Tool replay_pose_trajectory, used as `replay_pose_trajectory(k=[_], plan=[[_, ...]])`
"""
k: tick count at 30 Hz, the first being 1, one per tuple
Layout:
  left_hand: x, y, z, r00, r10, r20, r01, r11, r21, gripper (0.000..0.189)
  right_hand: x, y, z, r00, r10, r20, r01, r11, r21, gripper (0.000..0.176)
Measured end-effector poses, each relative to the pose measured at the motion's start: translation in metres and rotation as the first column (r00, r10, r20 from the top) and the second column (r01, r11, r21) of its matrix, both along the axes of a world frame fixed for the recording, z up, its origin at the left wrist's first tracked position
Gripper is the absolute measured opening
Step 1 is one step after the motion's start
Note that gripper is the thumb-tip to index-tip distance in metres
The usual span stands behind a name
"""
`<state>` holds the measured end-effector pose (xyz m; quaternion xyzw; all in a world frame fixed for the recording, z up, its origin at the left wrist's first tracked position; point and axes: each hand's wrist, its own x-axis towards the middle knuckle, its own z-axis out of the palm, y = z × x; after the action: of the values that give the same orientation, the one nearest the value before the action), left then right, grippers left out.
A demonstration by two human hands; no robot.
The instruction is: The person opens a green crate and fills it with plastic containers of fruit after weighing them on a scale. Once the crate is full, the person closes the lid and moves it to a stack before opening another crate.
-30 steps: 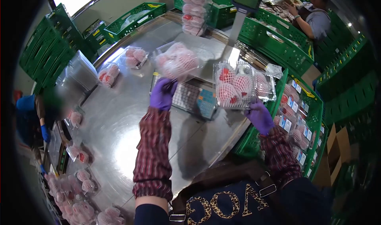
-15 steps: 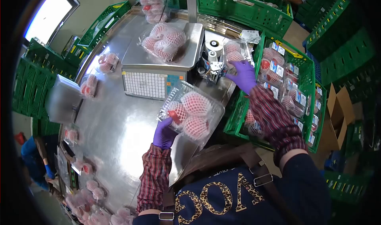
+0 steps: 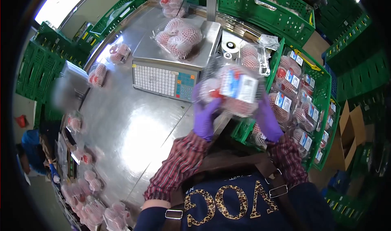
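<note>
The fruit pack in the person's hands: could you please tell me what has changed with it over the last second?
The right hand left the label roll beside the scale and joined the left hand on the fruit pack, which was lifted and now bears a label. The scale and the green crate stayed put.
</note>
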<state>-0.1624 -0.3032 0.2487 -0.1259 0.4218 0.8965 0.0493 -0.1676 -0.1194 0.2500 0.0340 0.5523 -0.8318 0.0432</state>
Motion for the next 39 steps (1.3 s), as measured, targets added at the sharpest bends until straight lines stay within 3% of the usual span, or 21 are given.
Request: replay_pose_trajectory(k=[2, 3, 4, 5, 6, 7, 8, 9, 10, 11, 12, 16, 20, 23, 26, 28, 31, 34, 35, 36, 39], plan=[[-0.011, 0.034, 0.0, 0.931, -0.166, -0.324, 0.09, 0.967, -0.237, 0.073, 0.012, 0.025, -0.001, 0.955, 0.022, 0.294, 0.147, 0.828, -0.541, 0.059], [-0.011, 0.045, 0.005, 0.901, -0.295, -0.32, 0.226, 0.945, -0.235, 0.084, 0.009, 0.058, -0.011, 0.983, 0.037, 0.177, 0.068, 0.832, -0.55, 0.057], [-0.003, 0.045, 0.011, 0.897, -0.403, -0.181, 0.389, 0.915, -0.109, 0.086, 0.005, 0.093, -0.017, 0.969, 0.017, 0.246, 0.149, 0.755, -0.639, 0.053], [-0.004, 0.039, 0.008, 0.883, -0.445, -0.15, 0.427, 0.894, -0.136, 0.083, 0.001, 0.132, -0.029, 0.924, -0.271, 0.269, 0.371, 0.803, -0.467, 0.05], [-0.007, 0.029, 0.003, 0.873, -0.472, -0.121, 0.451, 0.876, -0.17, 0.081, -0.004, 0.176, -0.035, 0.94, -0.302, 0.159, 0.339, 0.874, -0.347, 0.048], [-0.006, 0.012, -0.008, 0.912, -0.408, -0.039, 0.399, 0.905, -0.148, 0.076, -0.013, 0.21, -0.03, 0.939, -0.336, -0.074, 0.331, 0.941, -0.067, 0.047], [-0.001, -0.008, -0.023, 0.944, -0.326, 0.051, 0.33, 0.934, -0.136, 0.071, -0.019, 0.264, -0.049, 0.803, -0.592, -0.067, 0.593, 0.805, -0.007, 0.046], [0.007, -0.033, -0.037, 0.959, -0.253, 0.128, 0.272, 0.948, -0.165, 0.064, -0.028, 0.308, -0.044, 0.801, -0.591, -0.091, 0.597, 0.8, 0.057, 0.041], [0.019, -0.056, -0.05, 0.968, -0.143, 0.208, 0.187, 0.961, -0.205, 0.058, -0.036, 0.341, -0.049, 0.664, -0.681, -0.309, 0.74, 0.538, 0.404, 0.036], [0.03, -0.076, -0.057, 0.953, -0.071, 0.296, 0.142, 0.964, -0.224, 0.055, -0.038, 0.337, -0.02, 0.743, -0.578, -0.336, 0.594, 0.339, 0.73, 0.035], [0.046, -0.098, -0.063, 0.925, 0.029, 0.378, 0.071, 0.966, -0.248, 0.052, -0.05, 0.356, -0.028, 0.793, -0.485, -0.368, 0.518, 0.222, 0.826, 0.035], [0.127, -0.173, -0.089, 0.782, 0.396, 0.481, -0.281, 0.913, -0.296, 0.054, -0.071, 0.406, -0.098, 0.909, -0.317, -0.272, 0.335, 0.165, 0.928, 0.036], [0.241, -0.237, -0.131, 0.437, 0.748, 0.499, -0.722, 0.623, -0.301, 0.047, -0.104, 0.376, -0.123, 0.932, -0.245, -0.266, 0.29, 0.067, 0.955, 0.037], [0.364, -0.28, -0.192, 0.087, 0.907, 0.412, -0.913, 0.239, -0.332, 0.046, -0.122, 0.307, -0.111, 0.944, -0.157, -0.291, 0.311, 0.118, 0.943, 0.038], [0.467, -0.303, -0.164, -0.235, 0.912, 0.336, -0.907, -0.082, -0.412, 0.043, -0.136, 0.228, -0.094, 0.956, -0.023, -0.291, 0.285, 0.288, 0.914, 0.039], [0.535, -0.323, -0.144, -0.361, 0.891, 0.275, -0.865, -0.21, -0.456, 0.041, -0.143, 0.178, -0.082, 0.962, 0.07, -0.263, 0.21, 0.425, 0.88, 0.04], [0.624, -0.362, -0.11, -0.386, 0.897, 0.216, -0.826, -0.231, -0.514, 0.039, -0.144, 0.103, -0.066, 0.959, 0.202, -0.201, 0.029, 0.633, 0.774, 0.041], [0.674, -0.403, -0.089, -0.21, 0.953, 0.218, -0.845, -0.065, -0.531, 0.036, -0.137, 0.02, -0.051, 0.951, 0.286, -0.117, -0.179, 0.819, 0.545, 0.042], [0.683, -0.411, -0.087, -0.157, 0.963, 0.221, -0.856, -0.021, -0.517, 0.036, -0.13, -0.018, -0.035, 0.972, 0.234, -0.015, -0.196, 0.842, 0.503, 0.039], [0.686, -0.412, -0.083, -0.12, 0.968, 0.221, -0.868, 0.006, -0.497, 0.035, -0.135, -0.035, -0.033, 0.951, 0.307, -0.029, -0.247, 0.817, 0.521, 0.038], [0.676, -0.399, -0.073, -0.114, 0.963, 0.243, -0.92, -0.009, -0.393, 0.033, -0.168, -0.078, -0.022, 0.99, 0.139, -0.031, -0.12, 0.929, 0.349, 0.042]])
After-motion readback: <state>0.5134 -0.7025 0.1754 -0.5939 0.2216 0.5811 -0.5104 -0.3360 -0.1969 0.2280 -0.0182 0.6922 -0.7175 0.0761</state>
